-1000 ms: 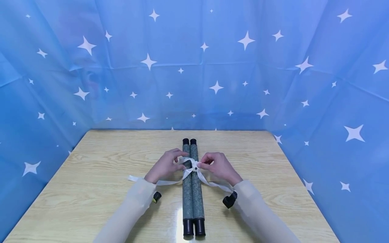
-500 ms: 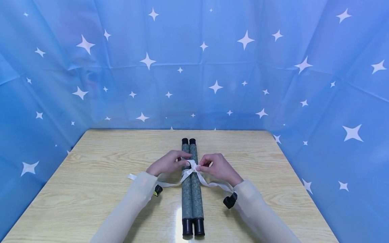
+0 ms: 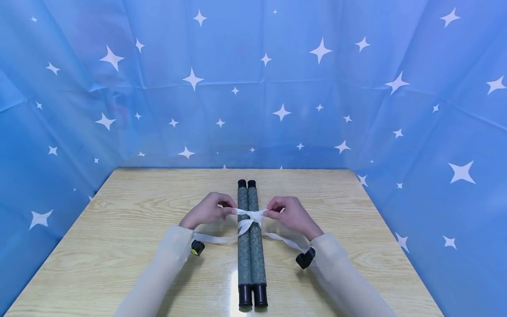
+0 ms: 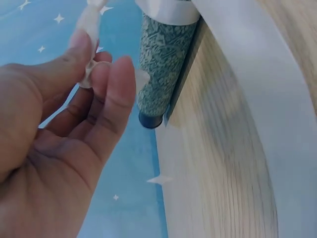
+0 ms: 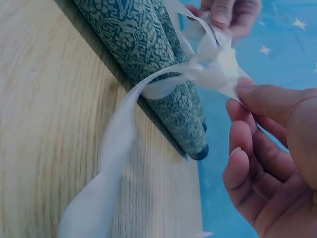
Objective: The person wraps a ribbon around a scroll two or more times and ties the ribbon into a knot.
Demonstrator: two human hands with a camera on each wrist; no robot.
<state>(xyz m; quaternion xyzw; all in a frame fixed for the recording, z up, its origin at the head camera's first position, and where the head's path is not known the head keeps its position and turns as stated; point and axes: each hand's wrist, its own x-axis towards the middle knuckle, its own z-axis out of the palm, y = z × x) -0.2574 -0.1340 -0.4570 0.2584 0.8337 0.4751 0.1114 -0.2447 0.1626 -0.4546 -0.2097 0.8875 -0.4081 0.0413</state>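
A scroll [image 3: 244,259] rolled from both ends lies lengthwise on the table, its two green patterned rolls side by side with black end knobs. White ribbon [image 3: 253,215] goes round its middle, with a knot and loops on top. My left hand [image 3: 207,210] pinches a loop of the ribbon on the left between thumb and fingers. On the other side my right hand [image 3: 293,215] pinches the ribbon close to the knot. Long ribbon tails [image 5: 116,148] trail down past both wrists. In the left wrist view, the pinched loop [image 4: 90,29] shows at the thumb tip.
The wooden table [image 3: 119,246] has a light grain. Blue cloth [image 3: 237,53] with white stars hangs behind it and along both sides. Small black wrist cameras [image 3: 306,258] sit below the sleeves.
My left hand has moved from over the scroll out to the left, drawing its loop with it. My right hand has shifted slightly right, and the ribbon now stretches between the hands.
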